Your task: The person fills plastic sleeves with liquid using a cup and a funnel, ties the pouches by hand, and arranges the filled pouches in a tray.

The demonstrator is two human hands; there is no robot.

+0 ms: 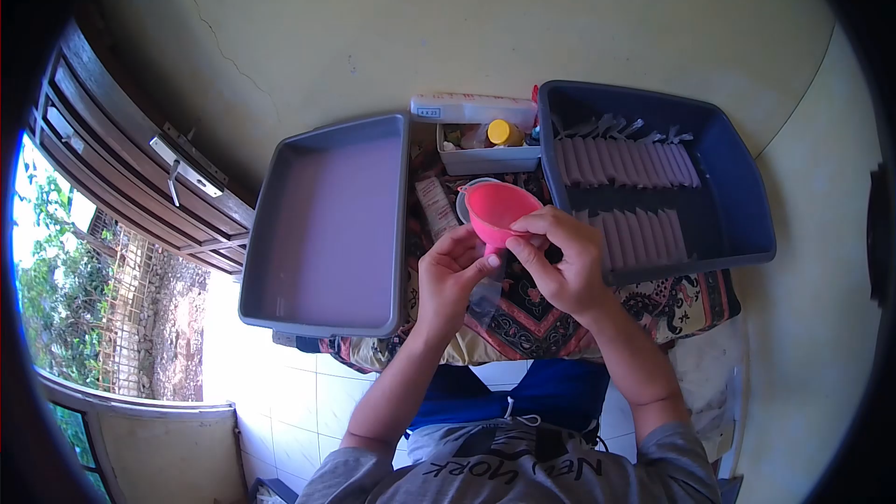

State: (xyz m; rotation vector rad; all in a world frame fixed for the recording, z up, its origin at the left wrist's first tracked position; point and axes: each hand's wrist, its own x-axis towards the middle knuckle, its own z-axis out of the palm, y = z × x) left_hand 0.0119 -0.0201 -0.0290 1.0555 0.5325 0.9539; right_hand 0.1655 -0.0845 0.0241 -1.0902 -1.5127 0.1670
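Note:
A pink funnel (495, 210) is tilted in front of me, its wide mouth facing up. My right hand (567, 259) pinches its rim from the right side. At the spout, my left hand (451, 273) is closed around the lower end, together with the top of a clear plastic bag (487, 299). The bag hangs below the fingers, and how far the spout goes into it is hard to see. Behind the funnel, partly covered by it, is a grey round rim (463, 198), perhaps of a cup or scoop.
A grey tub (399, 224) of pale purple liquid stands left. The dark tub (747, 191) at right holds rows of filled, tied purple packets (627, 162). Between them sit a small box (490, 161) with a yellow-lidded jar (505, 133) and a white package (471, 109). Patterned cloth (541, 317) lies underneath.

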